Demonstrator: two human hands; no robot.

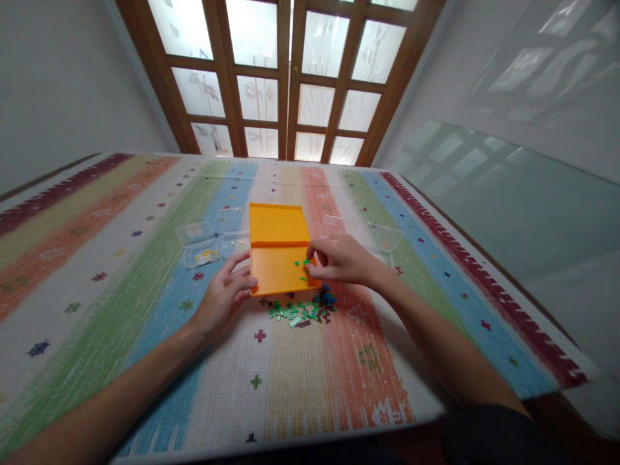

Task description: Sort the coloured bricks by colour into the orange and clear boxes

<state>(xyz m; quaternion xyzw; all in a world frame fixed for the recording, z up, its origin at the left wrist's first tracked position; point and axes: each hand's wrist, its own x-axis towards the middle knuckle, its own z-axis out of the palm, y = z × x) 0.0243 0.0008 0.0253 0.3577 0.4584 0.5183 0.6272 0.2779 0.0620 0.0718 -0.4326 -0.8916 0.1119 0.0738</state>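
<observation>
An orange hinged box (276,274) lies opened out, its lid (278,223) leaning back on the far side. My left hand (230,284) grips the box's left wall, thumb over the rim and fingers outside. Over the right part of the box, my right hand (336,258) has its thumb and forefinger closed at a small green brick (306,261). Another green brick (297,263) and a thin green piece (303,278) lie on the box floor nearby. Just in front of the box spreads a loose pile of small green, blue and brown bricks (295,311).
To the left stands a clear plastic case (201,255) with yellow pieces, beside another clear case (235,244). More clear cases (382,239) sit behind my right hand. A striped cloth (310,381) covers the table, and glazed wooden doors (289,77) rise beyond it.
</observation>
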